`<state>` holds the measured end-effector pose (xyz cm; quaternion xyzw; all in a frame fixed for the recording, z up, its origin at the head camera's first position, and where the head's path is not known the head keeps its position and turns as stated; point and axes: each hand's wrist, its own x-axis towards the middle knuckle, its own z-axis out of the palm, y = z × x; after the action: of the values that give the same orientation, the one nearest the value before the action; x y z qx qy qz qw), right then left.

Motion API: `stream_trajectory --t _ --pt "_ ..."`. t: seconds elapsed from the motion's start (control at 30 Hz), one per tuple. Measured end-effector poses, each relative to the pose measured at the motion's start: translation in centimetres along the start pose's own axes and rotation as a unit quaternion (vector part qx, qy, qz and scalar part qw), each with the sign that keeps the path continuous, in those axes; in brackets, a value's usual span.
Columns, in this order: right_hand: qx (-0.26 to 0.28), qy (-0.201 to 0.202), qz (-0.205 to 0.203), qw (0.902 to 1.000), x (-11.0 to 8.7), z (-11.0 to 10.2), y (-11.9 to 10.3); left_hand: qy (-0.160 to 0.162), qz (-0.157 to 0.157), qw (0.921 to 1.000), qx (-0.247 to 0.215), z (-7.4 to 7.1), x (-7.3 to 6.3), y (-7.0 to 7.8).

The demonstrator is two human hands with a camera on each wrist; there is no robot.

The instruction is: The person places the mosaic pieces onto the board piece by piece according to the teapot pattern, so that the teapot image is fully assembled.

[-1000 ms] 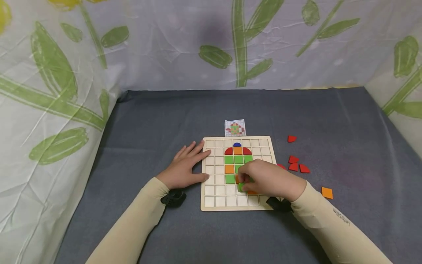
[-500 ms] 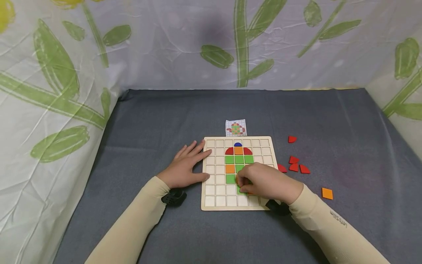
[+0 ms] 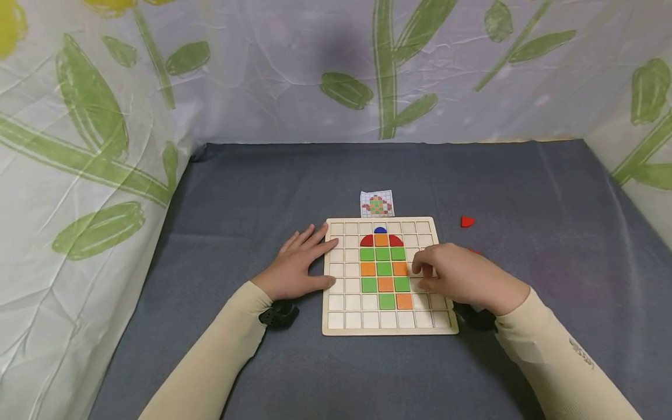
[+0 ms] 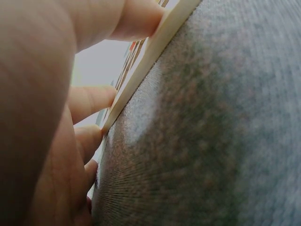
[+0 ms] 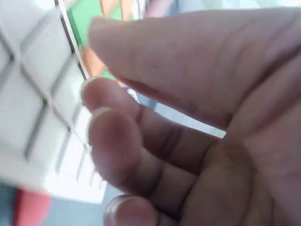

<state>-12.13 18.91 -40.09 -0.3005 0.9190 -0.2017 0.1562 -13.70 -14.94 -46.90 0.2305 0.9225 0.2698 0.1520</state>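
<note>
A pale wooden grid board point(image 3: 350, 320) lies on the dark cloth. Green square tiles point(image 3: 383, 254), orange square tiles point(image 3: 381, 240), two red quarter-round tiles point(image 3: 396, 240) and a blue half-round tile point(image 3: 380, 230) sit in its cells. My left hand point(image 3: 296, 262) rests along the left edge with fingers spread; in the left wrist view its fingertips touch the board's rim point(image 4: 160, 44). Over the right part of the board hovers my right hand point(image 3: 462, 274), fingers loosely bent. Nothing shows between its thumb point(image 5: 155, 52) and fingers in the right wrist view.
A small printed card point(image 3: 376, 204) with a coloured tile pattern lies behind the board. A loose red tile point(image 3: 467, 221) lies to the right on the grey cloth point(image 3: 262, 192). My right hand and forearm hide other pieces there. A patterned curtain point(image 3: 262, 70) stands behind.
My right hand has let go of the green tile, now lying in a lower cell, and has moved right, uncovering more tiles. The left hand has stayed on the board's edge.
</note>
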Motion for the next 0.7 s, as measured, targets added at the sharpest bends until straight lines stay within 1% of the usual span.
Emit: stream_trajectory --t 0.07,0.17,0.27,0.37,0.53,0.7 --pt "0.004 -0.002 0.024 0.9997 -0.6 -0.7 0.5 -0.001 -0.001 1.0000 0.001 0.0 0.0 0.0" --pt "0.025 -0.007 0.049 0.9984 -1.5 -1.3 1.6 -0.003 -0.002 1.0000 0.005 0.0 0.0 -0.1" --pt "0.045 -0.016 0.070 0.9964 -2.7 -1.6 3.1 -0.002 -0.001 1.0000 0.006 0.1 0.0 -0.1" --pt "0.050 -0.020 0.086 0.9948 -3.9 -1.8 4.9 0.000 0.001 1.0000 0.002 0.1 0.1 -0.1" --pt "0.040 -0.024 0.101 0.9938 -5.8 -1.7 7.2 -0.006 0.000 1.0000 0.000 0.1 0.1 -0.1" --pt "0.014 -0.024 0.120 0.9924 -7.3 -1.6 8.7 -0.007 -0.003 1.0000 0.005 0.1 0.1 -0.4"
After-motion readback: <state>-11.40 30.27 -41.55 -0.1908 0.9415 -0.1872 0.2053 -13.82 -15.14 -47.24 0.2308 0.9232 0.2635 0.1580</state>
